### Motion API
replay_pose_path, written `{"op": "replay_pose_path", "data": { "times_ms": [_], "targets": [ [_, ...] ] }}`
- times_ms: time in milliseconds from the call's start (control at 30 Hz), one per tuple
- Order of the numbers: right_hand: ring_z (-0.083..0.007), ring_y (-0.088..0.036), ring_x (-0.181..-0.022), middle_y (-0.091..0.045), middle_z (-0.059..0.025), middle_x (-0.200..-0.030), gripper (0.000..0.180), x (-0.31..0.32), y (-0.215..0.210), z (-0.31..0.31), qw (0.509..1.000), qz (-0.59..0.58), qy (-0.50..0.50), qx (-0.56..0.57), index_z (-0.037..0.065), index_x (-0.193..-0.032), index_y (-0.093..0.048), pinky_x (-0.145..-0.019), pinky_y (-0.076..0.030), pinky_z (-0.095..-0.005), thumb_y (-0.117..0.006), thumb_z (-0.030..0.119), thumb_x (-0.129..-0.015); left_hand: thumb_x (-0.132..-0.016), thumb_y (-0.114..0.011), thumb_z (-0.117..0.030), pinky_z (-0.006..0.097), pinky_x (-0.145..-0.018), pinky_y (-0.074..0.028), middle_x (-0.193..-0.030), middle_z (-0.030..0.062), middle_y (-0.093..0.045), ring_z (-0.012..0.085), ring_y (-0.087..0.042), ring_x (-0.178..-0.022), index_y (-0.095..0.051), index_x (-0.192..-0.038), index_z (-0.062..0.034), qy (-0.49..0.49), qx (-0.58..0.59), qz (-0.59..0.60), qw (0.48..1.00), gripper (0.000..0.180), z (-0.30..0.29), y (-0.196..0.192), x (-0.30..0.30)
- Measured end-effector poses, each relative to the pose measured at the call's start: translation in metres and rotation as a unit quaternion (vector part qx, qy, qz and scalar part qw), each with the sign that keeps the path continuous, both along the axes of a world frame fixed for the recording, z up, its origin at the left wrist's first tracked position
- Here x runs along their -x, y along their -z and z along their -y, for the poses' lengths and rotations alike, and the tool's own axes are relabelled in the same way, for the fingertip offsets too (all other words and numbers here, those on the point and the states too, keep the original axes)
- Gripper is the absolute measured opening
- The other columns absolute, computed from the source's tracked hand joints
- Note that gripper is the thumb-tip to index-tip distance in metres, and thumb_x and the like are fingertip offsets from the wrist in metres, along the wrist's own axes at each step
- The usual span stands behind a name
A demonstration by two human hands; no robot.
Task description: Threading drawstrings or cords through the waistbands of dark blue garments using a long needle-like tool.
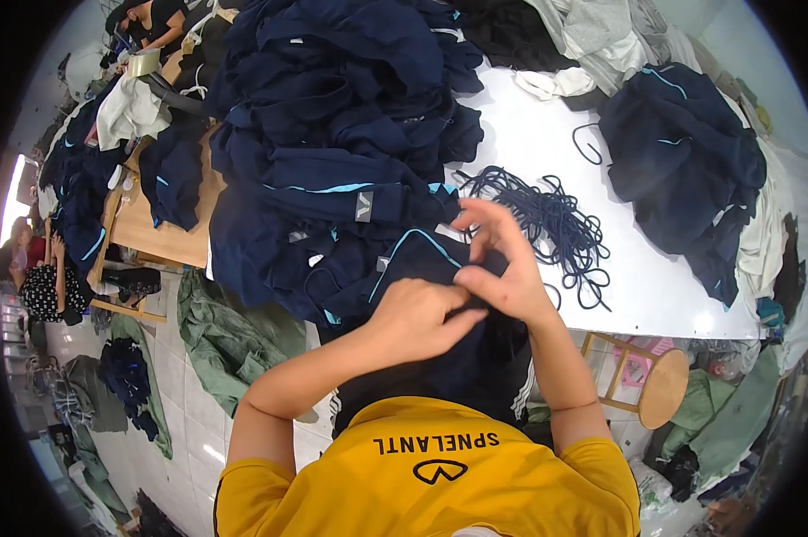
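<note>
My left hand (419, 315) is closed, with its fingertips tucked together above a navy garment (419, 261) edged in light blue piping. What it pinches, if anything, is hidden. Close beside it, my right hand (504, 268) has its fingers curved and apart from the thumb, and its thumb comes up against the left hand. No object shows in the right hand. Both hands are over the near edge of the table. Just beyond the right hand lies a tangled bundle of navy cords (547, 219).
A big heap of navy garments (332, 98) covers the left of the white table (529, 116). Another navy pile (681, 161) lies at the right, with white and grey cloth (592, 31) behind. A wooden stool (663, 389) stands below. Other people (42, 268) are at the left.
</note>
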State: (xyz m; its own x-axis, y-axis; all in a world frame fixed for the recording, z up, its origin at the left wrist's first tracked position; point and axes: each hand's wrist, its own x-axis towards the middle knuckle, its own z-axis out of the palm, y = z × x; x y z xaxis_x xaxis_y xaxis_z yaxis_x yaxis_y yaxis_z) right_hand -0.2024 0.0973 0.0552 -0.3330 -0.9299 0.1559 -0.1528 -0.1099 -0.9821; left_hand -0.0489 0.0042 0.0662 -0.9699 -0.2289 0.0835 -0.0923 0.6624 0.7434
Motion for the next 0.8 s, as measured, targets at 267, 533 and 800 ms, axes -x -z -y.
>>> {"op": "replay_pose_path", "data": {
  "times_ms": [267, 533, 800],
  "targets": [
    [-0.0246, -0.042, -0.114, -0.041, -0.0129, -0.122, 0.071, -0.001, 0.035, 0.008, 0.933, -0.205, 0.271, 0.114, 0.001, -0.125, -0.040, -0.096, -0.036, -0.0344, -0.080, 0.012, -0.068, -0.085, -0.064, -0.009, 0.032, -0.050, -0.043, -0.070, 0.0176, -0.059, 0.0319, -0.058, -0.056, -0.060, -0.093, -0.0014, -0.152, -0.049, -0.140, 0.977, 0.012, 0.036, 0.019, 0.004],
    [-0.0224, -0.050, -0.097, -0.051, -0.0086, -0.102, 0.053, -0.028, 0.038, 0.016, 0.845, -0.286, 0.406, 0.201, 0.002, -0.112, -0.047, -0.088, -0.041, -0.0341, -0.077, 0.007, -0.069, -0.083, -0.067, -0.008, 0.030, -0.048, -0.043, -0.069, 0.0153, -0.062, 0.0278, -0.059, -0.052, -0.064, -0.089, -0.0009, -0.182, 0.001, -0.201, 0.963, 0.011, 0.052, 0.024, -0.001],
    [-0.0049, -0.054, -0.077, -0.058, 0.0016, -0.087, 0.009, -0.028, 0.015, -0.001, 0.894, 0.423, 0.136, 0.061, 0.006, -0.093, -0.053, -0.071, -0.046, -0.0212, -0.048, 0.012, -0.098, -0.080, -0.069, -0.013, 0.035, -0.050, -0.044, -0.067, 0.0115, -0.059, 0.0294, -0.060, -0.060, -0.064, -0.084, -0.0061, -0.222, 0.203, -0.206, 0.931, 0.009, 0.091, 0.028, -0.014]
  ]
}}
